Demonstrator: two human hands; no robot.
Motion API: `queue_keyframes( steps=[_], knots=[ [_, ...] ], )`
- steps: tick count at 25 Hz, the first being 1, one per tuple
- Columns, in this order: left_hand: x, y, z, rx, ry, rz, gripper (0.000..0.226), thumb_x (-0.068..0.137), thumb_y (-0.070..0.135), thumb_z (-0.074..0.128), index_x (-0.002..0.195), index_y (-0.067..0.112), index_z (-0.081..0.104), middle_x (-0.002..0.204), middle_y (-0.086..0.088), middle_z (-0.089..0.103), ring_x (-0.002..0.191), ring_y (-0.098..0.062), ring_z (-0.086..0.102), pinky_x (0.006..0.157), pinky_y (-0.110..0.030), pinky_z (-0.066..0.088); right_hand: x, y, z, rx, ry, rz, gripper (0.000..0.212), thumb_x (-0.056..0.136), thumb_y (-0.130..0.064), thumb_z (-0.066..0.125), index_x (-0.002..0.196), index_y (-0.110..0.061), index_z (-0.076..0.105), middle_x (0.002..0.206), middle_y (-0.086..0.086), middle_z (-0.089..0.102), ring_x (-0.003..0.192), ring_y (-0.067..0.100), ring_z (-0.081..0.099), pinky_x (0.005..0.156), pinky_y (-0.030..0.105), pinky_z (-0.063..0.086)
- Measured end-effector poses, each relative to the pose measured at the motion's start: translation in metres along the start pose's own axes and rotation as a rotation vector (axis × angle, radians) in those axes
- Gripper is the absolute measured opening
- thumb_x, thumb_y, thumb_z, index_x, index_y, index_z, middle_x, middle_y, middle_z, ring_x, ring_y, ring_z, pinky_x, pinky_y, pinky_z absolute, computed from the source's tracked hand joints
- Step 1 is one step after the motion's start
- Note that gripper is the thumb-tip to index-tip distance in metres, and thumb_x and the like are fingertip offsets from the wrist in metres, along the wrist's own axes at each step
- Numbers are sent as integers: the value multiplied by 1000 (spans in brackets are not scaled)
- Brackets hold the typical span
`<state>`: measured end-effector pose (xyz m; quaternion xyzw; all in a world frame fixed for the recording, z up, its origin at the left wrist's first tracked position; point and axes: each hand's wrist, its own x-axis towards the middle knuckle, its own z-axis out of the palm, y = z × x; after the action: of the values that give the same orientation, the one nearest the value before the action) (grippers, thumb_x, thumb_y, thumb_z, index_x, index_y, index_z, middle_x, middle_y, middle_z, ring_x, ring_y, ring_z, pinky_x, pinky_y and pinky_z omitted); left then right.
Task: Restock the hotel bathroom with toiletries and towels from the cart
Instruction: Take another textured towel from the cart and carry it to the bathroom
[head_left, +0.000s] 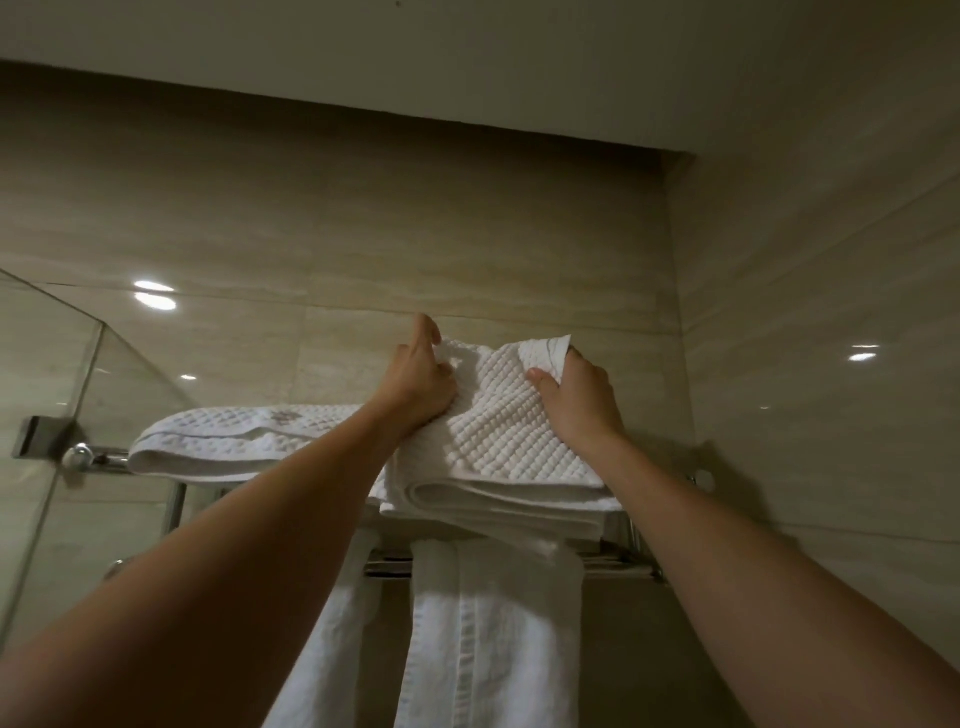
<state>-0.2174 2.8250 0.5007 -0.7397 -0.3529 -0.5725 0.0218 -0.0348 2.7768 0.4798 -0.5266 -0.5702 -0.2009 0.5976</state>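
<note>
A folded white waffle-weave towel (498, 441) lies on the right half of a chrome wall rack (98, 460) above my head. My left hand (423, 379) grips its upper left corner, fingers curled into the cloth. My right hand (576, 387) pinches the raised upper right corner, which stands up off the stack. A second folded white towel (228, 441) with a grey stripe lies on the rack's left half, touching the first. Two white towels (493, 634) hang from the bar under the rack.
Beige tiled walls stand behind and to the right of the rack, with the ceiling close above. A glass shower panel (47, 395) with a metal bracket (39, 434) rises at the left, next to the rack's end.
</note>
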Motion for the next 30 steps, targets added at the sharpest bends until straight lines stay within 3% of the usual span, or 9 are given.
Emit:
queue_keyframes(
  steps=[3, 9, 15, 19, 26, 30],
  knots=[
    [8, -5, 9, 63, -60, -54, 24, 97, 10, 45, 110, 22, 28, 113, -21, 52, 94, -34, 55, 74, -40, 40, 9, 6, 6, -18, -58, 42, 37, 100, -31, 59, 124, -4, 60, 122, 14, 65, 109, 30, 62, 78, 27, 40],
    [18, -8, 21, 128, -134, -89, 40, 95, 11, 51, 127, 13, 28, 122, -29, 53, 105, -44, 57, 76, -43, 43, 20, 16, 17, -39, -119, 78, 39, 99, -29, 61, 126, -1, 60, 124, 16, 64, 109, 32, 62, 81, 29, 43],
    [30, -20, 28, 168, -194, -121, 56, 95, 13, 53, 142, 9, 23, 129, -31, 51, 111, -45, 56, 79, -43, 42, 33, 25, 31, -58, -177, 114, 46, 97, -31, 63, 130, 0, 57, 127, 17, 62, 113, 32, 61, 85, 29, 44],
    [40, -31, 39, 212, -261, -143, 53, 97, 14, 54, 140, 6, 25, 127, -30, 52, 111, -45, 55, 79, -43, 42, 42, 36, 41, -90, -228, 166, 49, 96, -33, 66, 130, 0, 56, 128, 18, 62, 114, 32, 60, 86, 30, 45],
    [52, -46, 52, 353, -396, -245, 49, 99, 27, 56, 140, 9, 36, 141, -24, 37, 122, -44, 48, 104, -51, 41, 53, 47, 51, -124, -383, 222, 54, 92, -33, 71, 131, 2, 55, 133, 19, 60, 119, 33, 58, 88, 30, 44],
    [61, -52, 57, 424, -443, -243, 48, 98, 33, 57, 135, 5, 45, 136, -23, 49, 122, -40, 49, 104, -50, 43, 51, 47, 50, -182, -434, 272, 64, 92, -38, 70, 135, 4, 47, 137, 20, 55, 122, 33, 55, 85, 31, 42]
  ],
)
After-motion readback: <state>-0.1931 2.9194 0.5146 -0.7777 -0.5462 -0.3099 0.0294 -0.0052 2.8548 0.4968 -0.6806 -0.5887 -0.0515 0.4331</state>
